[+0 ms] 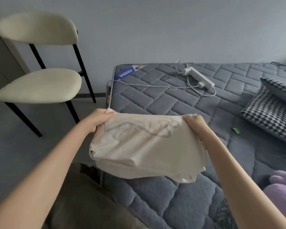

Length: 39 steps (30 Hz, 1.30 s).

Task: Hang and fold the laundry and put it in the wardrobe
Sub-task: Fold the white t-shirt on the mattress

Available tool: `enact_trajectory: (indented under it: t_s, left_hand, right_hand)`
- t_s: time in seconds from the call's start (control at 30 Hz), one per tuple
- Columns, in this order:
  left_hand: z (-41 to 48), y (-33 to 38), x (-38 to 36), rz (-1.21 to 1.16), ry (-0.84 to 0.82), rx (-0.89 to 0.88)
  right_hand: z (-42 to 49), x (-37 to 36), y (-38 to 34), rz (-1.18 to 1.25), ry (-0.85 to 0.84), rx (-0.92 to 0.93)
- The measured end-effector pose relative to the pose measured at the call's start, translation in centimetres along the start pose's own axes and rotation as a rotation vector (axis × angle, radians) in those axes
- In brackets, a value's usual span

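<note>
1. Firstly, the mattress [172, 103]: grey, quilted in a brick pattern. It fills the right half of my view, with a blue label [127, 71] at its far left corner.
2. Chair [40, 85]: cream padded seat and backrest on thin black legs. It stands on the floor to the left of the mattress, apart from it.
3. Folded garment [144, 146]: the item I log as the laundry.
   - Place: held over the mattress's near left edge. I cannot tell whether its lower edge touches the quilting.
   - Long axis: left to right, spanning from one hand to the other.
   - Tilt: far edge raised, near edge drooping towards me.
   - Look: cream cloth in several stacked layers, the layers showing along the near left side. A faint grey-blue outline is printed across the top face.
4. Houndstooth cushion [269, 113]: black and white, lying at the right edge of the mattress.
5. Lilac cloth [282, 189]: bunched at the lower right, partly cut off by the picture's edge.
6. Left hand [98, 119]: fingers curled round the garment's far left corner, thumb on top.
7. Right hand [196, 123]: fingers closed on the far right corner, cloth bunched in the grasp.
8. Power strip [200, 76]: white, on the far part of the mattress, with plugs seated and thin white cable trailing left.
9. Green scrap [236, 131]: small, on the mattress just beside the cushion.
</note>
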<state>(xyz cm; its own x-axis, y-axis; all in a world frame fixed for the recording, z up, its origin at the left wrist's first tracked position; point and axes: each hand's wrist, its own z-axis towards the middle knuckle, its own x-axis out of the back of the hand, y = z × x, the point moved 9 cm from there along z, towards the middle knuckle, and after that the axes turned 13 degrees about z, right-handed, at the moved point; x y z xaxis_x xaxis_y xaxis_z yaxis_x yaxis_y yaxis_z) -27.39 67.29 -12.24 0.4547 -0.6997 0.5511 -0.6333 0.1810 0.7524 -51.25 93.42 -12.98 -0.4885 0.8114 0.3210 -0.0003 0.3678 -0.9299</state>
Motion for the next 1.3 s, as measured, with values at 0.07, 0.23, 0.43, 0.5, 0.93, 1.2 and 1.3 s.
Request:
enact_trajectory:
  t_s: [0.07, 0.23, 0.43, 0.5, 0.93, 1.2, 1.3]
  left_hand:
    - [0.2, -2.6, -3.5, 0.051, -0.165, 0.061]
    - [2.3, -5.4, -7.1, 0.100, -0.156, 0.009]
    - [5.0, -5.9, -7.1, 0.163, -0.091, 0.013]
    - [5.8, -7.5, -7.2, 0.240, -0.058, 0.072]
    - [2.1, -11.3, -6.3, 0.235, 0.132, 0.172]
    - [-2.7, -10.7, -6.8, 0.167, 0.116, 0.089]
    - [-3.7, -10.2, -6.9, 0.058, 0.143, 0.051]
  right_hand:
    - [0.5, -0.7, 4.0, -0.056, -0.035, -0.133]
    - [0.6, -1.6, 7.0, -0.045, -0.008, -0.148]
    - [3.4, -2.8, 7.7, -0.271, -0.074, -0.157]
    - [4.2, -3.1, 8.2, -0.334, -0.062, -0.169]
    - [-3.0, -1.1, 9.5, -0.399, 0.184, -0.037]
    - [-9.0, -3.2, 9.6, -0.286, 0.138, -0.055]
    - [-9.6, -3.9, 8.9, -0.279, 0.061, 0.005]
